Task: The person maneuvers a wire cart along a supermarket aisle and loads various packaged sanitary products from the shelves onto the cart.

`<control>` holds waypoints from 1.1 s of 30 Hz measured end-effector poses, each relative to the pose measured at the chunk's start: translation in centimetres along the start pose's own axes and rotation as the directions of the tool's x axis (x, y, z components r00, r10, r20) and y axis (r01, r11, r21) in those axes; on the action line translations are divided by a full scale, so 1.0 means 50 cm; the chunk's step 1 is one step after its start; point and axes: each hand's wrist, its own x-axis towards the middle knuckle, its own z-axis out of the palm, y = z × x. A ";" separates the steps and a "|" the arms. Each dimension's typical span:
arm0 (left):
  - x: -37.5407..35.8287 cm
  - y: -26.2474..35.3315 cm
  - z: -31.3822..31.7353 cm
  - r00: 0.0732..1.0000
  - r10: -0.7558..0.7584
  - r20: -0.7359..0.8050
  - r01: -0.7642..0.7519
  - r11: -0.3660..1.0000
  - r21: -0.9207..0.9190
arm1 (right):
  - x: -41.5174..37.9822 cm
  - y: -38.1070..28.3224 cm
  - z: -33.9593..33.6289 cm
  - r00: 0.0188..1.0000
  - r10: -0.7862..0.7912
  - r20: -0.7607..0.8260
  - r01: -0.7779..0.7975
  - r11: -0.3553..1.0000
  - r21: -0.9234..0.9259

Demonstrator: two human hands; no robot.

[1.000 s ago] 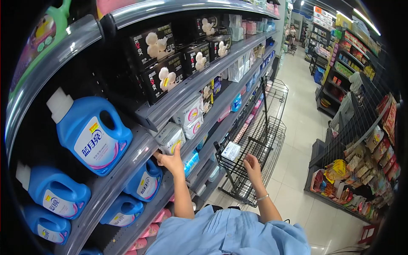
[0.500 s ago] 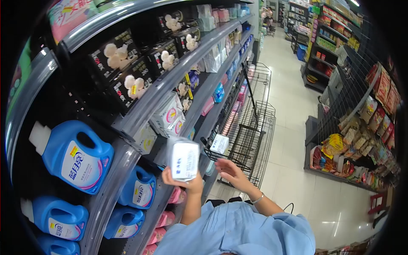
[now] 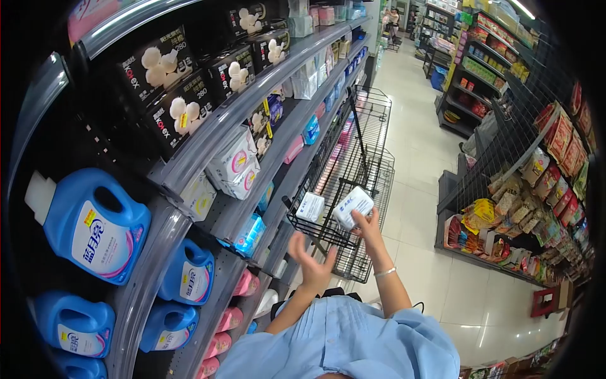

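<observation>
The white pack (image 3: pixel 353 205) had passed from the left hand (image 3: pixel 314 265) to the right hand (image 3: pixel 368 228), which pinched it over the wire cart (image 3: pixel 353 158). The left hand hung spread and empty below it, a second pack (image 3: pixel 310 206) already lying in the cart just left of the right hand.

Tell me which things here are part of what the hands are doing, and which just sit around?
In use:
right hand holding white pack
left hand, open and empty
wire cart
second white pack in the cart

Just around:
blue detergent jugs
black boxes
snack rack
</observation>
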 end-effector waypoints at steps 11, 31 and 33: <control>0.192 -0.129 -0.246 0.833 -0.046 -0.552 0.168 0.971 0.173 | 0.131 0.097 0.016 0.944 0.296 0.143 -0.217 0.888 -0.406; 0.352 -0.271 -0.349 0.861 -0.311 -0.402 0.273 0.950 -0.149 | 0.147 0.171 -0.022 0.990 -0.078 0.120 0.140 0.700 -0.700; 0.352 -0.281 -0.359 0.855 -0.295 -0.426 0.286 0.954 -0.085 | 0.158 0.226 -0.038 0.978 -0.201 0.048 0.180 0.712 -0.679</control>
